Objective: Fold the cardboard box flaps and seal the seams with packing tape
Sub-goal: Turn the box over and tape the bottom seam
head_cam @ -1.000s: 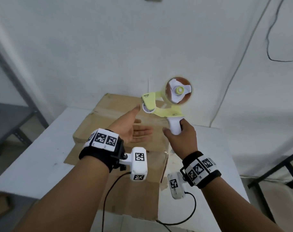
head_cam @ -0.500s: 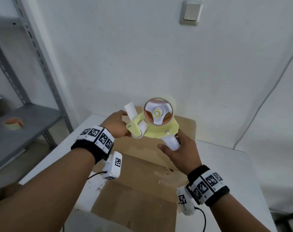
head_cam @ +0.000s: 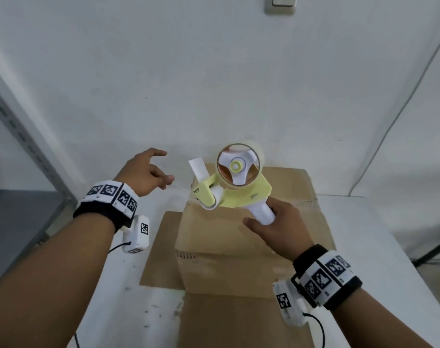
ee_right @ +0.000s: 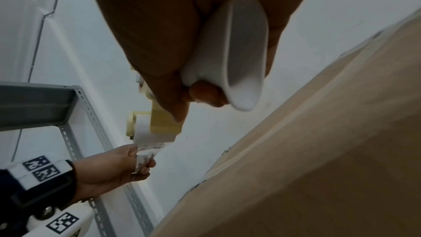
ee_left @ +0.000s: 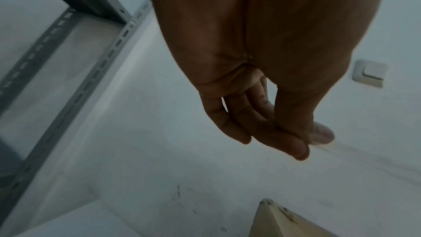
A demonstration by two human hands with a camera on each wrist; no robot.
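Observation:
A brown cardboard box stands on the white table, its top flaps folded down; one flap lies flat to its left. My right hand grips the white handle of a yellow tape dispenser, held above the box's far end, with its clear tape roll on top. My left hand is to the left of the dispenser's nose. It pinches the end of a clear tape strip between thumb and fingers.
Grey metal shelving stands at the left of the table. The white wall behind carries a light switch and a thin cable at the right. A box corner shows below the left hand.
My left hand went from open to the dispenser's nose, took the tape end, and has moved left and away with it. The right hand keeps its hold on the handle.

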